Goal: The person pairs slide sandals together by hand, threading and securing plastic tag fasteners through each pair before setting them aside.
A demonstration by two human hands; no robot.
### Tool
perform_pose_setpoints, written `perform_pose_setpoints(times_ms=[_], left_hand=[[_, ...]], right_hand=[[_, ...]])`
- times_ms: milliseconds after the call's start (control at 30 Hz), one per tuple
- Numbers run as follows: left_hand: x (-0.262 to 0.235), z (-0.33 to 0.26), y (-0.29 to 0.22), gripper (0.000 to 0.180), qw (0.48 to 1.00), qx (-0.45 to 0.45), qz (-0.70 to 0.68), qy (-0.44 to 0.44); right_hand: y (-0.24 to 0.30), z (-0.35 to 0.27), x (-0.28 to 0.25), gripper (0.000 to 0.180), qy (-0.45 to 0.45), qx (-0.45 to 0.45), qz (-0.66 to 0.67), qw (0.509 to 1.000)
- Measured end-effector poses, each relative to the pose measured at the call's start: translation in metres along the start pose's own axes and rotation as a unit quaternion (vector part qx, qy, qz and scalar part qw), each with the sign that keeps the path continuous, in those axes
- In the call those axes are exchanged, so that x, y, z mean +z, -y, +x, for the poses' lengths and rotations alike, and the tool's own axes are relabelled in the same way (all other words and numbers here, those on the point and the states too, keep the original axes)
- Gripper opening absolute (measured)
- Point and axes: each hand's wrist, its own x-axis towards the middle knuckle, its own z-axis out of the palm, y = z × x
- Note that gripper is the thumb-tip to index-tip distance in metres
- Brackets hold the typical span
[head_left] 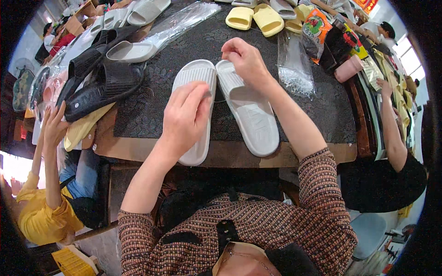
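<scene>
A pair of grey slide slippers lies side by side before me, toes pointing away. My left hand (186,115) is over the left slipper (195,145), its fingers curled together and the thumb against them. Whatever it may hold is hidden. Above the toe of the right slipper (255,122) is my right hand (247,63), with fingers bent into a pinch. Anything between those fingertips is too small to make out. A thin line curves between the two slippers, near their ribbed straps.
The slippers rest on a dark patterned mat (156,110). Black slides (110,87) are piled at the left, near a co-worker's hand (54,126). Yellow slides (268,20) lie at the back. On the right are a plastic bag of white fasteners (295,76) and a pink cup (348,69).
</scene>
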Motion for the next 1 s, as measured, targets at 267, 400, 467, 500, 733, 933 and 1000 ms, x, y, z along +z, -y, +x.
perform_pose_setpoints(times_ms=[267,400,467,500,733,933,1000], left_hand=[[0.044,0.062,0.01,0.025,0.964,-0.213,-0.14,0.072],[0.07,0.064,0.028,0.02,0.93,-0.268,-0.232,0.099],[0.077,0.066,0.031,0.017,0.929,-0.269,-0.226,0.114],[0.079,0.065,0.033,0.016,0.929,-0.279,-0.215,0.109],[0.073,0.059,0.048,0.015,0.899,-0.364,-0.231,0.08],[0.065,0.052,0.05,0.007,0.775,-0.437,-0.456,0.02],[0.065,0.051,0.049,0.008,0.775,-0.442,-0.451,0.026]], right_hand=[[0.012,-0.016,0.005,0.012,-0.142,-0.066,0.078,0.985],[-0.006,-0.02,0.002,0.012,-0.156,-0.029,0.081,0.984],[-0.012,-0.022,0.001,0.011,-0.145,-0.023,0.069,0.987],[-0.015,-0.023,0.001,0.011,-0.129,-0.019,0.06,0.99],[-0.007,-0.022,0.006,0.01,-0.152,-0.012,0.126,0.98],[-0.011,-0.025,0.01,0.012,-0.117,0.024,0.144,0.982],[-0.012,-0.026,0.011,0.012,-0.106,0.025,0.135,0.985]])
